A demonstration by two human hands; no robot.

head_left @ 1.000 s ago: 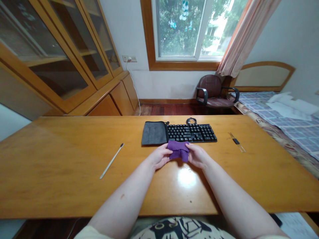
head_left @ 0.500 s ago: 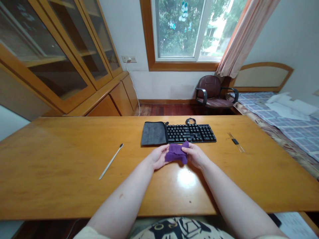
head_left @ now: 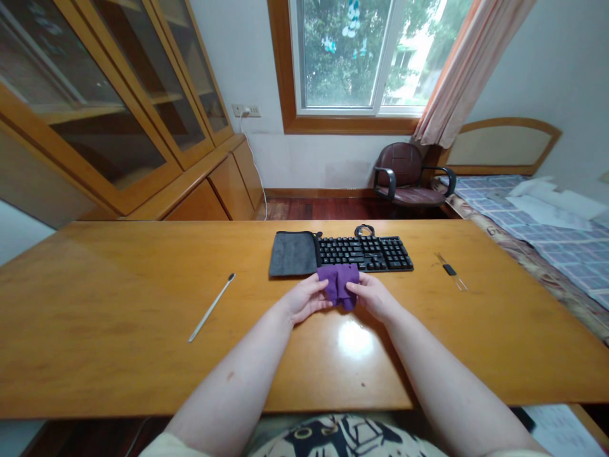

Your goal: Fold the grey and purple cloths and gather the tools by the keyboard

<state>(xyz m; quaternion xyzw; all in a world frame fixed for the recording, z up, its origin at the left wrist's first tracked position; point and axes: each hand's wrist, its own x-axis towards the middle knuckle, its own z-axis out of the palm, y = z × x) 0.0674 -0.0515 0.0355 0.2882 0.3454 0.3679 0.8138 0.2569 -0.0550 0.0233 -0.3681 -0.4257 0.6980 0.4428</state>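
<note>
A small purple cloth [head_left: 339, 285], gathered and creased down its middle, is held just above the table between both hands. My left hand [head_left: 307, 299] pinches its left side, thumb on top. On the right side, my right hand [head_left: 373, 294] grips it between thumb and fingers. Directly behind the cloth is a black keyboard [head_left: 364, 254], its left end covered by a dark grey pouch or folded cloth [head_left: 294, 254]. The keyboard's front edge is partly hidden by the purple cloth.
A long thin white stick with a dark tip [head_left: 212, 308] lies to the left on the wooden table [head_left: 118, 304]. To the right is a small black item with thin prongs [head_left: 450, 270]. A coiled cable [head_left: 364, 230] sits behind the keyboard. Beyond stands an office chair [head_left: 403, 171].
The purple cloth has been gathered narrower and its top edge raised. My left hand has shifted its fingers further onto it, while my right hand stays nearly in place.
</note>
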